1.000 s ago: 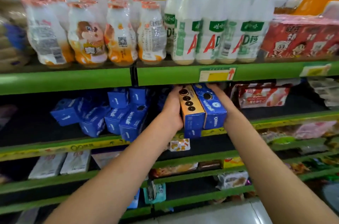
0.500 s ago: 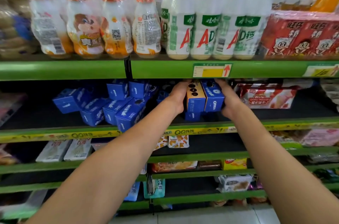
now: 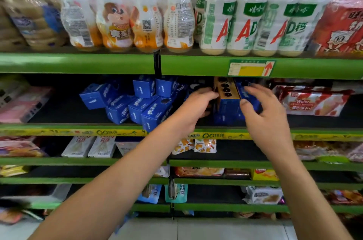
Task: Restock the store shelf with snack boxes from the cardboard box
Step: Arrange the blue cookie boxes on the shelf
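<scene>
On the shelf [image 3: 117,125], left hand [image 3: 193,111] grips the snack boxes [image 3: 228,102]; right hand [image 3: 263,120] hovers wide, fingers loose.

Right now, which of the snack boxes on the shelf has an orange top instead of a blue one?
The orange-topped box standing between the left hand and right hand; every other box is all blue.

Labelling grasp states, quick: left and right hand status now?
Left hand: fingers curled on the orange-topped blue cardboard snack box.
Right hand: open, fingers spread, holding nothing.

Blue snack boxes [image 3: 135,109], one gold-topped box [image 3: 225,90] with seemingly dark circles.
</scene>
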`<state>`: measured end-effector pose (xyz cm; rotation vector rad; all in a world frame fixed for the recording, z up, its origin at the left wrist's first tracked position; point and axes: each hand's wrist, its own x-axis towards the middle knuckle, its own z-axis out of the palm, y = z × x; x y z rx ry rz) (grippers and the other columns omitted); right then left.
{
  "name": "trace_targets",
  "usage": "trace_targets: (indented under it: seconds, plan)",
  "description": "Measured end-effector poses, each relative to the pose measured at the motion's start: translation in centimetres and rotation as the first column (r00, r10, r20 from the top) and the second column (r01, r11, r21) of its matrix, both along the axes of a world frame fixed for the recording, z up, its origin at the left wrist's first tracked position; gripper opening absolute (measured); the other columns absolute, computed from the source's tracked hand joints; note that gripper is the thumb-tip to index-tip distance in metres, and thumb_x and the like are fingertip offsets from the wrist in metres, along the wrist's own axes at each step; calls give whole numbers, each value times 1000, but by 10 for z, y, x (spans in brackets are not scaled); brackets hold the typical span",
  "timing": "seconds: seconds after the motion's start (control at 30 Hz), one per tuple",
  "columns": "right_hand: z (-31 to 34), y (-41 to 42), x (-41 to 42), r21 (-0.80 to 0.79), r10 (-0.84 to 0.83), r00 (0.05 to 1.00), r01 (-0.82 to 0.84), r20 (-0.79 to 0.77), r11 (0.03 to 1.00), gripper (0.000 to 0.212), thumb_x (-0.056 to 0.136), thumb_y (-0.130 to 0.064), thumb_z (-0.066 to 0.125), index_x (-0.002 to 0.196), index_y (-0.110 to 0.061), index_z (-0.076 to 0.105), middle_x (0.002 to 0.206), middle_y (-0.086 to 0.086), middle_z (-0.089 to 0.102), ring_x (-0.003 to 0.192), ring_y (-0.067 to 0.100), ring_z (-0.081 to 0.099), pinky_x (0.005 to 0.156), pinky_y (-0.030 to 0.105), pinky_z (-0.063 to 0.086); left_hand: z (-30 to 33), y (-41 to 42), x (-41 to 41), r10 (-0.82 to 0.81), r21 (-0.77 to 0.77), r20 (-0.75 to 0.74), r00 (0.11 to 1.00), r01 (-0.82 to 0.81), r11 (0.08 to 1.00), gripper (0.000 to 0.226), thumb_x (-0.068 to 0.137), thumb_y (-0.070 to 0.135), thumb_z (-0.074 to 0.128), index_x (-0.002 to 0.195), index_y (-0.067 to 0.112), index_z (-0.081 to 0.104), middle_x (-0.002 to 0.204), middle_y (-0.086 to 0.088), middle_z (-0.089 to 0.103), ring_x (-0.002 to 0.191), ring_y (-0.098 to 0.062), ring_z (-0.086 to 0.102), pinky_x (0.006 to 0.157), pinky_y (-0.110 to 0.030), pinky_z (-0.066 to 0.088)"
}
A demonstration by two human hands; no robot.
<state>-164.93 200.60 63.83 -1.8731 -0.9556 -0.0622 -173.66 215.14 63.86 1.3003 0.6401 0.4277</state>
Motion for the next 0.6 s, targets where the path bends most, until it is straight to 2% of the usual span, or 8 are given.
trace_targets:
  seconds: [0.07, 0.17, 0.2, 0.3, 0.33, 0.47, 0.53, 0.6]
  plan:
    - [6, 12, -22, -30, 89, 995, -87, 49, 996, 33, 97, -24, 57, 129, -18, 63, 131, -10, 53, 124, 3, 45, 107, 20, 30, 7, 1, -21, 4, 64, 3, 1000, -4, 998, 14, 97, 16, 55, 107, 24, 62, 103, 4, 67, 98, -15, 64, 94, -37, 52]
    - [10, 35, -45, -92, 199, 979, -194, 48, 977, 30, 97, -23, 57, 125, -18, 65, 120, -13, 57, 117, 2, 48, 96, 3, 27, 19, 9, -57, 45, 147, 10, 999, -46, 988, 19, 98, 10, 53, 111, 15, 66, 109, -6, 69, 94, -22, 68, 89, -37, 55]
    - [10, 43, -52, -106, 234, 971, -228, 44, 968, 29, 97, -23, 57, 125, -18, 66, 120, -12, 58, 116, 3, 49, 95, 4, 29, 21, 14, -70, 74, 177, 13, 997, -75, 981, 19, 98, 9, 52, 106, 15, 68, 106, -6, 71, 90, -21, 69, 86, -35, 57]
    - [7, 68, -69, -139, 321, 945, -310, 65, 941, 30, 97, -23, 58, 125, -15, 65, 125, -4, 61, 118, 11, 52, 102, 25, 38, 23, 32, -104, 210, 237, 6, 978, -205, 950, 17, 97, 6, 55, 93, 15, 69, 91, -4, 71, 79, -19, 68, 72, -30, 58]
    - [6, 77, -76, -148, 349, 934, -336, 73, 930, 30, 96, -23, 58, 125, -14, 65, 125, -2, 62, 119, 13, 53, 103, 28, 39, 22, 38, -116, 269, 257, 5, 963, -261, 931, 17, 96, 6, 56, 90, 14, 69, 88, -4, 71, 77, -18, 67, 68, -30, 57]
    - [-2, 109, -109, -223, 471, 879, -446, 71, 867, 31, 96, -24, 58, 125, -14, 65, 127, -1, 62, 121, 16, 53, 96, 23, 35, 13, 67, -166, 515, 421, 48, 856, -485, 767, 21, 90, 4, 60, 76, 18, 67, 71, 2, 65, 59, -4, 56, 54, -19, 42]
    - [-6, 119, -118, -237, 489, 869, -461, 72, 855, 31, 96, -26, 57, 125, -17, 65, 127, -3, 61, 121, 14, 51, 94, 21, 32, 7, 82, -183, 604, 489, 77, 793, -558, 671, 21, 87, 3, 64, 72, 18, 65, 68, 3, 61, 60, -2, 53, 61, -18, 42]
    - [-7, 132, -129, -246, 502, 862, -472, 74, 847, 32, 96, -28, 57, 126, -17, 64, 128, -3, 60, 122, 15, 51, 94, 22, 33, 1, 103, -200, 694, 547, 82, 716, -614, 569, 15, 84, 10, 70, 77, 17, 60, 78, -2, 56, 71, -11, 52, 73, -29, 42]
